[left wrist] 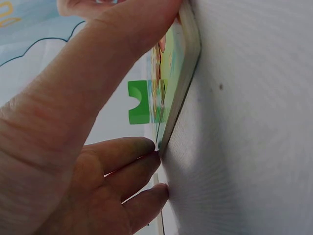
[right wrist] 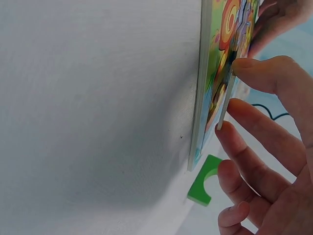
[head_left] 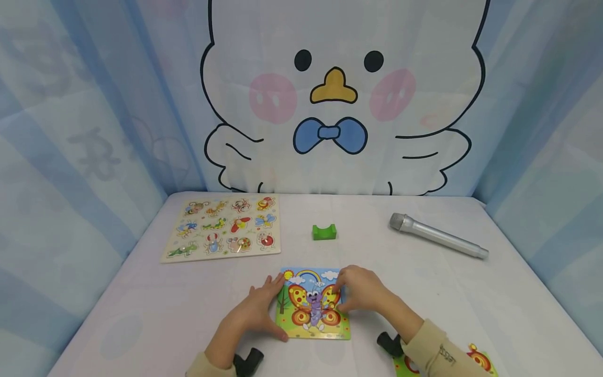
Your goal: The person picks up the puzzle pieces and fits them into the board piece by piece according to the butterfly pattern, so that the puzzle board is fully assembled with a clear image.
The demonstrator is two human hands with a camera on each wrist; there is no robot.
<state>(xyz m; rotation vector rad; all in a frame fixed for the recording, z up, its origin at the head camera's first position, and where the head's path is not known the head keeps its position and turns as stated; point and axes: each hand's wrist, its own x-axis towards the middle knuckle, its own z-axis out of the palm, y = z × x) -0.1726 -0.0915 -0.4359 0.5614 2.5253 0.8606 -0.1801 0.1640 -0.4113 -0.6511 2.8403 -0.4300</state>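
A square butterfly jigsaw puzzle board lies flat before both hands. My left hand rests against its left side, fingers spread and fairly straight at the upper part, thumb at the lower left corner. With thumb and fingertips, my right hand pinches a thin puzzle piece over the butterfly's right wing. In the right wrist view this piece stands tilted, one end close to the board, the other lifted off it. The butterfly's left wing and purple body show in place; the fingers partly cover the right wing.
A wooden insect puzzle board lies at the back left. Behind the butterfly puzzle stands a green notched block. A silver toy microphone lies at the back right. Another colourful puzzle part shows under the right sleeve.
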